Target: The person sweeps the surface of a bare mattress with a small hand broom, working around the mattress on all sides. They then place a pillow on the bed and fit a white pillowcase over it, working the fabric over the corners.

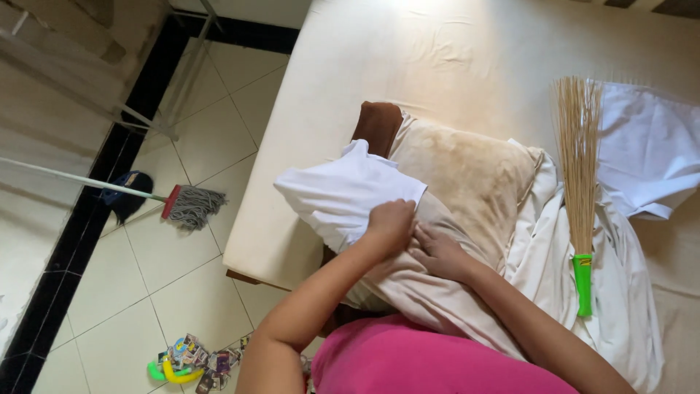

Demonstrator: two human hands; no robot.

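Observation:
A cream pillow with brownish stains lies on the bed's near corner, its lower end against my pink shirt. My left hand is closed on the edge of a white pillowcase that hangs off the pillow's left side. My right hand presses flat on the beige cloth of the pillow's lower end, touching my left hand. A brown cushion pokes out behind the pillow.
A stick broom with a green handle lies on white sheets at the right of the mattress. On the tiled floor at left are a mop, a metal rack's legs and small toys.

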